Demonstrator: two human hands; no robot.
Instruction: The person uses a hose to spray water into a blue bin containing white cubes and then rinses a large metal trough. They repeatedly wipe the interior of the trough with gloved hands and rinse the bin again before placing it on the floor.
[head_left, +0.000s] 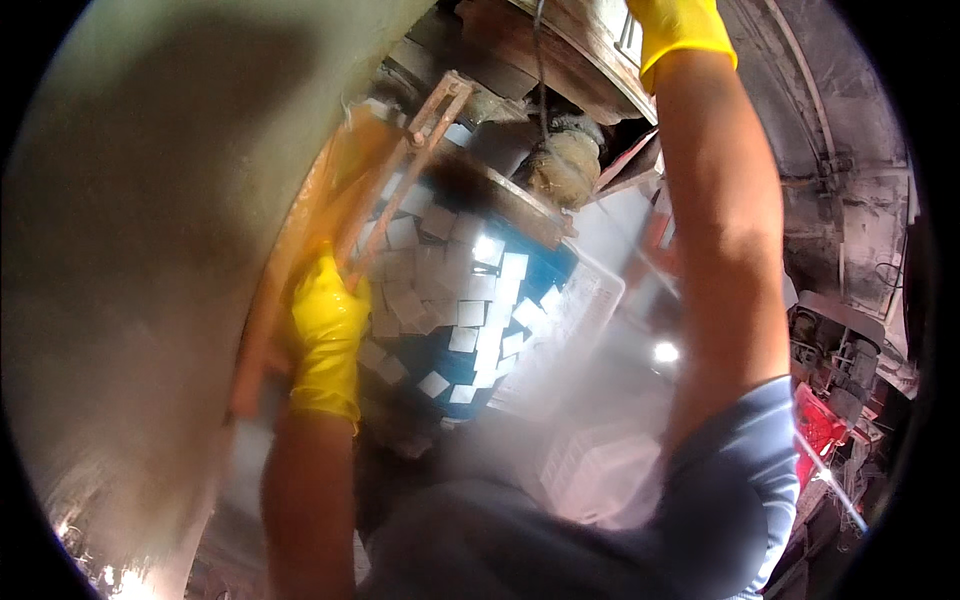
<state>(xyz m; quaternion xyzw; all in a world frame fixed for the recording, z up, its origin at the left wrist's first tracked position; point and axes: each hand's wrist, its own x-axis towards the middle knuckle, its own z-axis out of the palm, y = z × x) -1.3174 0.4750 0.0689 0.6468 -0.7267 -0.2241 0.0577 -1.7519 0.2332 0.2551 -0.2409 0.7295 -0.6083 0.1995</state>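
My left hand (332, 318), in a wet yellow rubber glove, is closed around the lower end of a rusty orange metal bar (395, 205). This bar runs up to a slotted bracket beside a wider orange frame edge (290, 235). My right hand (688, 28), gloved in yellow too, reaches up past the upper edge of the picture, so its fingers are hidden. Between my arms, lower down, many pale square tile-like pieces (470, 314) lie scattered and overlapping on a blue surface (545, 262).
A large curved grey wall (120, 260) fills the left side. Above the pieces sit a dirty rounded machine part (565, 170) and a hanging dark cable (542, 70). White crates (600, 470) stand below in haze. A red crate (818, 430) is at the right.
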